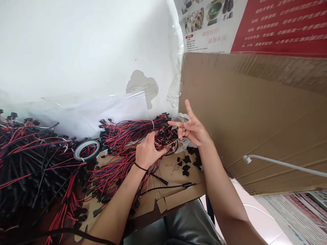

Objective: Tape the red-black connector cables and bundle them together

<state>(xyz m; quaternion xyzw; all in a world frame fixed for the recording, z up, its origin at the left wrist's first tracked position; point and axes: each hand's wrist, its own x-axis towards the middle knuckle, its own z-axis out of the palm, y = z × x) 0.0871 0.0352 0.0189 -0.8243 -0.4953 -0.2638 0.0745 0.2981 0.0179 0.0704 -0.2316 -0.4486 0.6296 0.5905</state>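
My left hand (148, 151) is closed around a bundle of red and black wires (120, 166) with small black connectors, its thumb lying along the right side. My right hand (195, 131) is just right of the connector ends. One of its fingers points up, another stretches left, and the rest are curled. A thin pale rubber band (178, 126) loops at these fingers and seems to stretch toward the bundle; its far end is hard to make out. Behind lies another wire bundle (127, 127), tied with a white band.
At left is a large heap of black cables (22, 170), with a roll of tape (87, 150) beside it. Black scraps (186, 168) and a black cable (166, 187) lie on the cardboard (184, 197). A cardboard wall (242, 119) rises at right; a pale hooked rod (281, 164) is before it.
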